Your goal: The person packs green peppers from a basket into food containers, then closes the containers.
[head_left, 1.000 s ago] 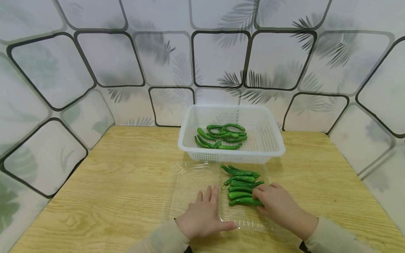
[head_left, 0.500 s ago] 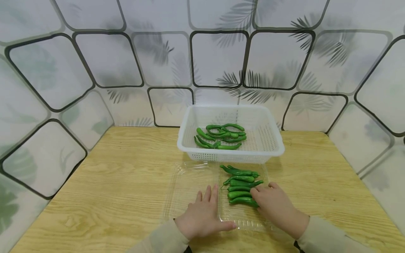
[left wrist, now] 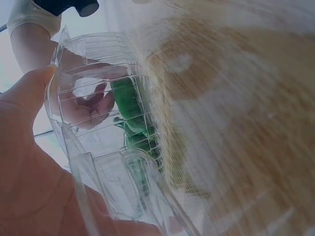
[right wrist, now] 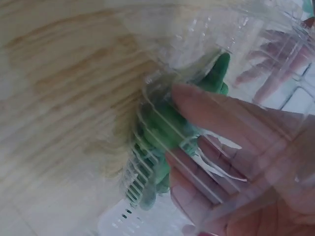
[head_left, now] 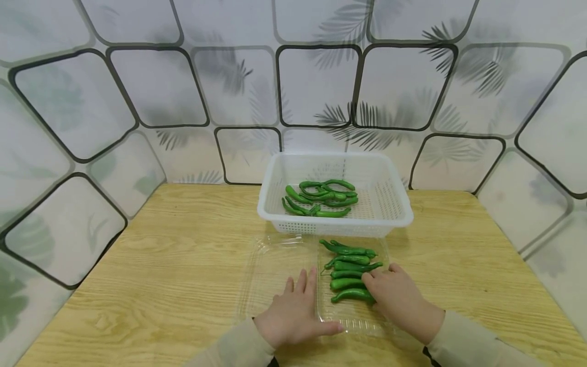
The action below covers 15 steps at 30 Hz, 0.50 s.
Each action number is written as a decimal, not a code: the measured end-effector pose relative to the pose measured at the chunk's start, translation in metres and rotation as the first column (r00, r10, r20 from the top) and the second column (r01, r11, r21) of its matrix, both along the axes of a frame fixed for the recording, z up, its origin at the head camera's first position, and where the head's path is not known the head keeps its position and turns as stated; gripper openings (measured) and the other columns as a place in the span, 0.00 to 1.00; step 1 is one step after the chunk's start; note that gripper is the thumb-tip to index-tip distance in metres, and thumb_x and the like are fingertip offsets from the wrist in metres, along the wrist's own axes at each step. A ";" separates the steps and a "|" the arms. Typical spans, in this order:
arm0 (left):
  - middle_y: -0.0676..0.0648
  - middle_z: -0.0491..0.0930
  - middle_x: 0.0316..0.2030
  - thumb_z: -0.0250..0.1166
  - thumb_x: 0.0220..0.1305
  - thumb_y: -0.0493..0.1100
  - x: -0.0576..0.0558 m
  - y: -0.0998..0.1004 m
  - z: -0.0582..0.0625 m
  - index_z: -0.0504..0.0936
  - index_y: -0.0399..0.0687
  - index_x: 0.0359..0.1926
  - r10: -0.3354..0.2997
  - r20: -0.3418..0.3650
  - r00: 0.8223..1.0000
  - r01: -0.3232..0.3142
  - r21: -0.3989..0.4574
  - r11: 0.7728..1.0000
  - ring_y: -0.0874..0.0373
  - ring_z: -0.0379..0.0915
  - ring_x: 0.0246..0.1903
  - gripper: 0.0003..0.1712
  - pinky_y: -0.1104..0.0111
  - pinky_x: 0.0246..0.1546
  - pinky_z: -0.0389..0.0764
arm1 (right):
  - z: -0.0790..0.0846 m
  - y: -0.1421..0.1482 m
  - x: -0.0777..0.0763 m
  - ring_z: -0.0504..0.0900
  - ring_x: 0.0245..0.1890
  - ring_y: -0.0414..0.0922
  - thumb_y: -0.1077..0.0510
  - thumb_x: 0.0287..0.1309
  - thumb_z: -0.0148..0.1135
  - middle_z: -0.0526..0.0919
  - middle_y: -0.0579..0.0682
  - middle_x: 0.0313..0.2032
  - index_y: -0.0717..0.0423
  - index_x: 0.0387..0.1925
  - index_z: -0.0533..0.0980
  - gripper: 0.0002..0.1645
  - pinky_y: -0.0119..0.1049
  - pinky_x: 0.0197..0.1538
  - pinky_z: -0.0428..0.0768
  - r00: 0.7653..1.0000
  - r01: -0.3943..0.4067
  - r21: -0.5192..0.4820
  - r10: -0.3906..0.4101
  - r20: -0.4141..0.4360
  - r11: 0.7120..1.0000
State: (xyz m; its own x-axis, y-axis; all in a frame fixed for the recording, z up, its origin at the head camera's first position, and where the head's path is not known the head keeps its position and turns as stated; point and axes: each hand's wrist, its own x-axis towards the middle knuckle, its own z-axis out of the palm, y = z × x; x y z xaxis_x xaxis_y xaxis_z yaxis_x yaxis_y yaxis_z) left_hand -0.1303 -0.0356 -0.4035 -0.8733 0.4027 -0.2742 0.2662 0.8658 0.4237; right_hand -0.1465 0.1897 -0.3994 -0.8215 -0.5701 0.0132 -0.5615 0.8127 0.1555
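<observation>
A clear plastic clamshell box (head_left: 275, 270) lies opened flat on the table. Several green chili peppers (head_left: 352, 266) are lined up in its right half, roughly parallel. My right hand (head_left: 401, 300) reaches in from the right and pinches the end of the nearest pepper (head_left: 348, 294) between thumb and fingers; the right wrist view shows the thumb and fingers around a green pepper (right wrist: 165, 125) through the plastic. Spread over the box's left half and middle fold is my left hand (head_left: 293, 318), fingers straight, thumb along the front edge. In the left wrist view the box wall (left wrist: 93, 123) partly covers the peppers.
Behind the box stands a white plastic basket (head_left: 339, 221) holding several more loose green peppers (head_left: 321, 196). The wooden table (head_left: 174, 265) ends at a patterned wall covering (head_left: 238, 86) at the back and sides.
My right hand has shifted slightly left, and the nearest pepper's free end has moved a little toward the front, away from the one behind it. My left hand has stayed put.
</observation>
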 end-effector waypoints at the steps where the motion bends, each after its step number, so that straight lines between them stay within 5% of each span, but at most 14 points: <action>1: 0.34 0.49 0.69 0.56 0.42 0.81 0.000 0.000 0.000 0.43 0.42 0.73 0.000 -0.004 1.000 0.000 -0.003 1.000 0.30 0.48 0.63 0.69 0.36 0.47 0.64 | 0.001 0.000 -0.001 0.78 0.27 0.46 0.48 0.27 0.80 0.79 0.49 0.25 0.54 0.29 0.72 0.29 0.44 0.35 0.70 1.000 0.005 -0.003 -0.005 0.010 1.000; 8: 0.34 0.50 0.68 0.56 0.41 0.81 0.000 0.001 0.002 0.44 0.41 0.72 -0.001 -0.021 1.000 0.001 -0.005 1.000 0.29 0.50 0.63 0.70 0.36 0.46 0.65 | 0.030 0.006 -0.018 0.67 0.17 0.36 0.47 0.45 0.72 0.71 0.39 0.19 0.48 0.23 0.69 0.19 0.35 0.26 0.69 0.999 0.017 -0.203 -0.027 -0.044 0.979; 15: 0.33 0.50 0.68 0.54 0.41 0.82 0.001 0.001 0.001 0.44 0.40 0.72 -0.001 -0.022 1.000 0.001 -0.006 1.000 0.29 0.49 0.63 0.70 0.36 0.47 0.65 | 0.067 0.014 -0.058 0.71 0.21 0.36 0.57 0.59 0.61 0.76 0.41 0.24 0.51 0.28 0.75 0.05 0.34 0.24 0.69 0.982 0.167 -0.473 -0.106 0.154 0.865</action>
State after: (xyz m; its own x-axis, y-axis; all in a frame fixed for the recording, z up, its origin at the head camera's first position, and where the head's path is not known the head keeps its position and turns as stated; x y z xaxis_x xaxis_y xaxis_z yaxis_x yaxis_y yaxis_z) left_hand -0.1291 -0.0350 -0.4022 -0.8787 0.4018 -0.2577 0.2762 0.8683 0.4121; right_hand -0.2042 0.2033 -0.3328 -0.9034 -0.3998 0.1548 -0.4287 0.8388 -0.3355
